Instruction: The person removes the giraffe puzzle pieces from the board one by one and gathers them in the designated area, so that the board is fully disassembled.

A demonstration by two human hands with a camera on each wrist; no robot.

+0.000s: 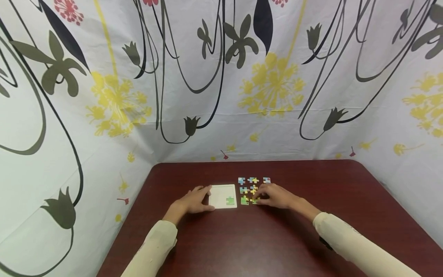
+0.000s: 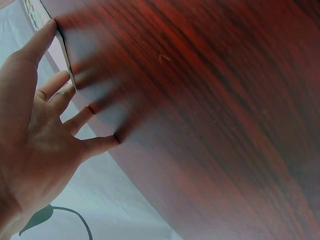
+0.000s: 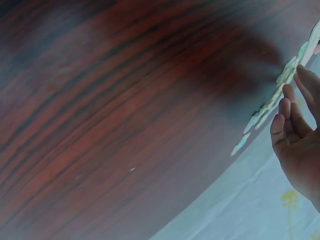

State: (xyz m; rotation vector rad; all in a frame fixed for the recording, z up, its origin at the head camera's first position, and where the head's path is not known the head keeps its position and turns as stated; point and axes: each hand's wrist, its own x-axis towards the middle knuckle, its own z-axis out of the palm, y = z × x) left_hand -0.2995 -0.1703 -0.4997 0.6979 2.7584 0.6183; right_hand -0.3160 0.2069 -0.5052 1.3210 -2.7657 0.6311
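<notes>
A shallow white puzzle tray (image 1: 219, 194) lies on the table with one green jigsaw piece (image 1: 230, 200) in its near right corner. At the tray's left side is my left hand (image 1: 195, 201), fingers spread, index finger by the far corner and thumb by the near one. The left wrist view shows that hand (image 2: 45, 125) with thumb and fingertips against the tray's edge. Just right of the tray my right hand (image 1: 275, 195) pinches a green puzzle piece (image 1: 256, 201) with bent fingers and thumb, partly covering it. In the right wrist view, the fingers (image 3: 296, 117) hover along the thin line of pieces.
Several loose jigsaw pieces lie in rough rows right of the tray, among them blue pieces (image 1: 241, 181) at the back and a green one (image 1: 244, 200) in front. The dark red wooden table (image 1: 242, 238) meets a flower-patterned cloth (image 1: 214, 146) behind and at the sides.
</notes>
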